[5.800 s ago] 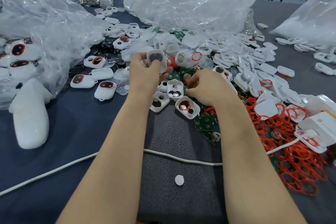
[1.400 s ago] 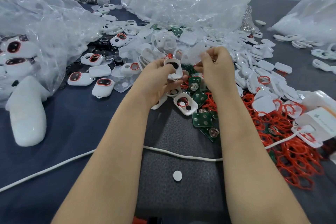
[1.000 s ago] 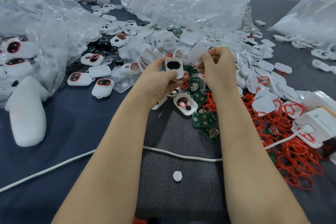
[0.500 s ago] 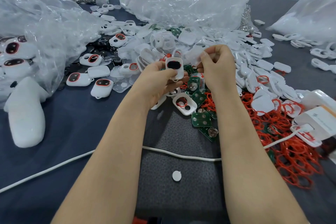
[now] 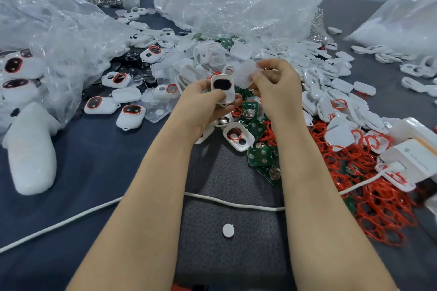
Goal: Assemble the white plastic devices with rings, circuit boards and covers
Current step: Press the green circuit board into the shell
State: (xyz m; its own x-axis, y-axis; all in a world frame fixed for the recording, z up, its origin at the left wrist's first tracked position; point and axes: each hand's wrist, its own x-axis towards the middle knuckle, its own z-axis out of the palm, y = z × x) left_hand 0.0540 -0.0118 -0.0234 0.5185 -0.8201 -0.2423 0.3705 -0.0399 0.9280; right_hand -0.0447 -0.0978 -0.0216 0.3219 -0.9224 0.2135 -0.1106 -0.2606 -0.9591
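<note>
Two grips, both curled: left hand around white device, right hand pinching translucent cover.

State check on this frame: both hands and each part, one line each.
left hand, grips white shell
white shell, held up, dark opening toward camera, no cover on
right hand, fingers pinch clear cover
clear cover, held beside the shell, not fitted
shell on mat, open, red ring seated
circuit board, loose, flat on mat
red rings, loose heap
white disc, flat on mat
</note>
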